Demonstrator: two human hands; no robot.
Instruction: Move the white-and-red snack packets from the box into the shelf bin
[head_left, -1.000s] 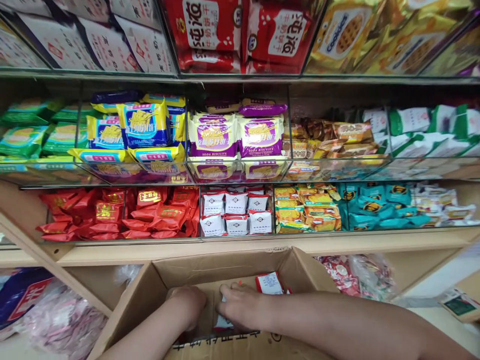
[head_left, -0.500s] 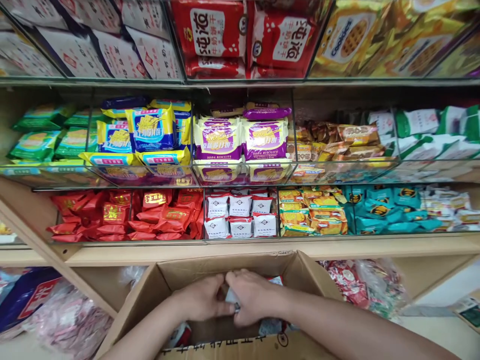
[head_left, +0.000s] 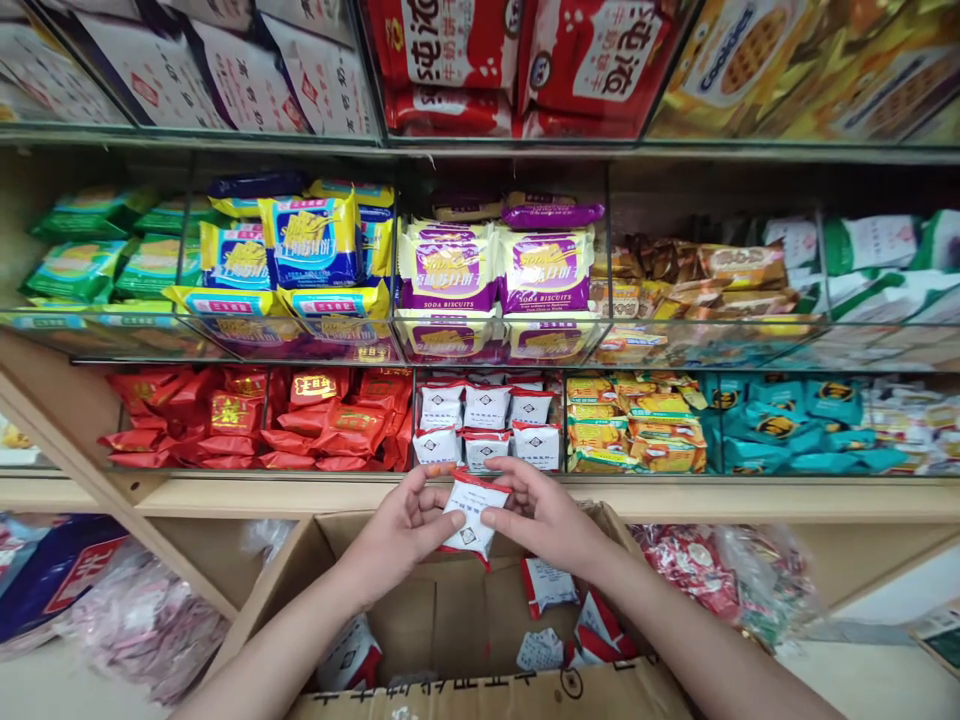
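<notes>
A small white packet with red ends (head_left: 474, 515) is held between my two hands, above the open cardboard box (head_left: 480, 697). My left hand (head_left: 401, 530) grips its left side with thumb and fingers. On its right side, my right hand (head_left: 544, 515) grips it the same way. Inside the box lie more white and red packets, one at the left (head_left: 351, 650) and several at the right (head_left: 551, 585). Just behind my hands, similar white packets (head_left: 486, 408) stand in rows in a bin on the lowest display shelf.
Red packets (head_left: 232, 412) fill bins left of the white ones; yellow packets (head_left: 600, 420) and teal packets (head_left: 780, 425) are to the right. Higher shelves hold purple biscuit packs (head_left: 546, 270) and red bags (head_left: 592, 60). Plastic bags (head_left: 146, 625) lie at the lower left.
Both hands have risen out of the box and now hold a white and red packet in front of the shelf edge. The view has shifted slightly.
</notes>
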